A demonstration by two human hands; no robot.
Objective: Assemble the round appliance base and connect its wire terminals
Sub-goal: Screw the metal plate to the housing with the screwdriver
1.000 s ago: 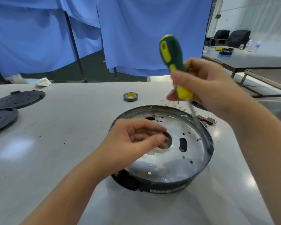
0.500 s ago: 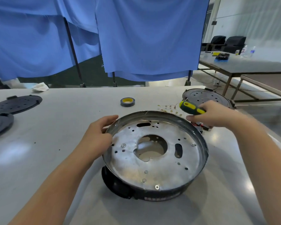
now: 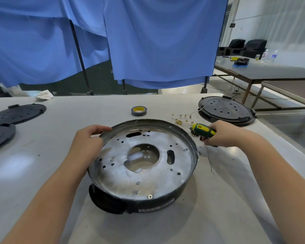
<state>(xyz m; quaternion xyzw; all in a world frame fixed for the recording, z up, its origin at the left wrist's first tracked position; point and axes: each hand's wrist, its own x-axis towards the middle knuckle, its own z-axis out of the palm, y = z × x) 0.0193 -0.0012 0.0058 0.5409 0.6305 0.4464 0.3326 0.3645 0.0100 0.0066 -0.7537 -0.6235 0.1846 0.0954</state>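
Since the prior frame, the left hand (image 3: 88, 141) had shifted to grip the appliance base (image 3: 143, 166) rim; the right hand (image 3: 224, 133) had lowered the screwdriver (image 3: 202, 130), fingers clenched around it.

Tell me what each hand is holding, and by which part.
The right hand holds the screwdriver by its green-and-yellow handle. The left hand grips the round base at its far-left rim.

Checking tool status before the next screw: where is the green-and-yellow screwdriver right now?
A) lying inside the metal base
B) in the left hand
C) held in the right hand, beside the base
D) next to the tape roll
C: the right hand grips the screwdriver just right of the base, while the left hand holds the rim.
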